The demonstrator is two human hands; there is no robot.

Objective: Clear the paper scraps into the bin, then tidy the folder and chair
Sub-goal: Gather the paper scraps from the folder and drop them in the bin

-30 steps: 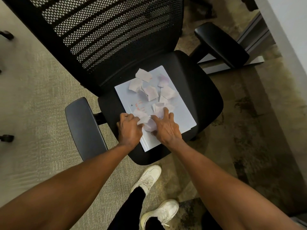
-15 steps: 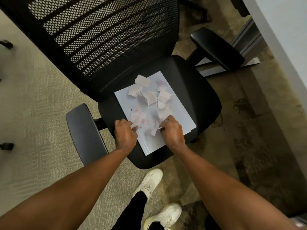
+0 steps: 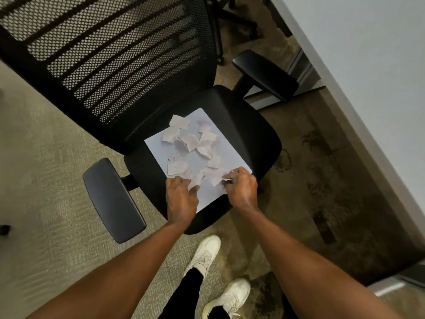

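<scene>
A pale folder (image 3: 161, 146) lies on the seat of a black mesh-backed office chair (image 3: 253, 139). Several torn white paper scraps (image 3: 190, 140) are scattered over the folder. My left hand (image 3: 180, 199) rests at the folder's near edge with its fingers pinched on a scrap (image 3: 195, 180). My right hand (image 3: 242, 189) is at the folder's near right corner, fingers closed on other scraps (image 3: 217, 177). No bin is in view.
The chair's armrests stick out at the left (image 3: 112, 199) and the upper right (image 3: 264, 74). A white desk (image 3: 368, 65) runs along the right side. Another chair's base (image 3: 236, 21) stands behind. My white shoes (image 3: 207, 254) are on the carpet below the seat.
Both hands have drawn back toward the folder's near edge, pulling scraps with them. The hands have spread apart, the right one moving to the folder's right corner.
</scene>
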